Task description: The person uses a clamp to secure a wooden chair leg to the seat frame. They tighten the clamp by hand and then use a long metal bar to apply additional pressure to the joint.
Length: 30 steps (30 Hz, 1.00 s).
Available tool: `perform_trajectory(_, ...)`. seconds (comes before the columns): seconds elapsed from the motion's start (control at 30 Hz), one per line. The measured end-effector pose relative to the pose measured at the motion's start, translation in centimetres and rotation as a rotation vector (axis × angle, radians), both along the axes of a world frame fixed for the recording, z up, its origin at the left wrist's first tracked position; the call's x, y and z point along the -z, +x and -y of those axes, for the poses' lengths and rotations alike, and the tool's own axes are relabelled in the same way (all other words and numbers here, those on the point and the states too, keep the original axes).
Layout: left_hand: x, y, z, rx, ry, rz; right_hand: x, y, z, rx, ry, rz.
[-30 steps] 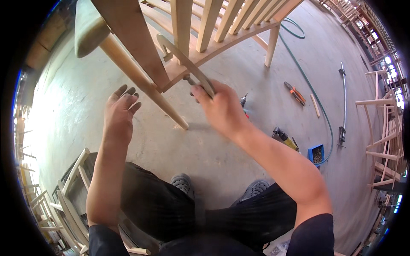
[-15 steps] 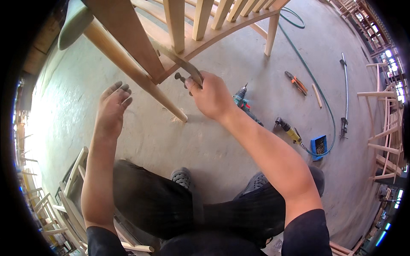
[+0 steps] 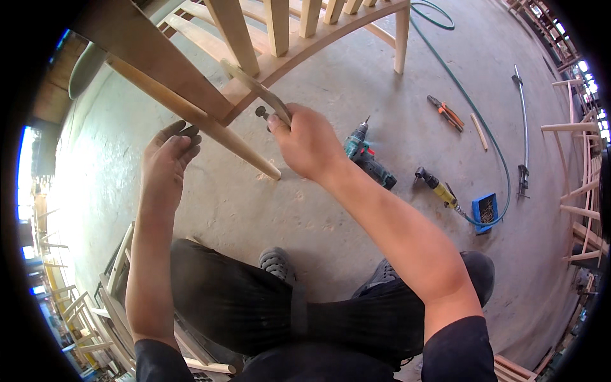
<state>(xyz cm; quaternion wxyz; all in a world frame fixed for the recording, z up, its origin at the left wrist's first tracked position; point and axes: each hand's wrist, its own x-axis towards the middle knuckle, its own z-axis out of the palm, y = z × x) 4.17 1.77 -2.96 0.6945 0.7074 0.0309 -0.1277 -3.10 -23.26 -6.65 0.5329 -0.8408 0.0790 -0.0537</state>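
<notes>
Shifted leftward in our view, the metal clamp (image 3: 270, 97), gripped in our right hand (image 3: 307, 141), reaches over the curved rail (image 3: 299, 52), slats (image 3: 277, 28) already standing, screw pad (image 3: 260, 111) apparently not yet tightened, our left hand (image 3: 163, 163) loosely open near the leg (image 3: 245, 149).

No readable text, labels, brands, numbers or signs anywhere.

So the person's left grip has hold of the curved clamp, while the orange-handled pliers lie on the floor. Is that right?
Not quite: the head view shows the right grip holding the curved clamp, not the left grip. The orange-handled pliers do lie on the floor.
</notes>
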Motion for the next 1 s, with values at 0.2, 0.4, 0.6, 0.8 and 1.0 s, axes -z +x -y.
perform_trajectory(0.2,-0.6,-0.7,1.3,0.046,0.053,0.026,0.5,0.0,0.2,-0.027,-0.026,0.009)
perform_trajectory(0.4,-0.1,-0.4,1.0,0.023,0.181,0.047,0.6,-0.1,0.3,-0.02,-0.019,0.005)
perform_trajectory(0.6,0.9,0.4,2.3,-0.029,0.349,0.185,0.1,0.1,0.1,-0.032,-0.035,-0.055)
perform_trajectory(0.8,1.3,0.8,4.4,0.005,0.45,0.236,-0.5,0.6,0.0,-0.017,0.04,-0.01)
perform_trajectory(1.0,5.1,0.7,-0.7,0.288,0.34,-0.01,-3.0,0.6,-0.5,-0.065,-0.054,0.045)
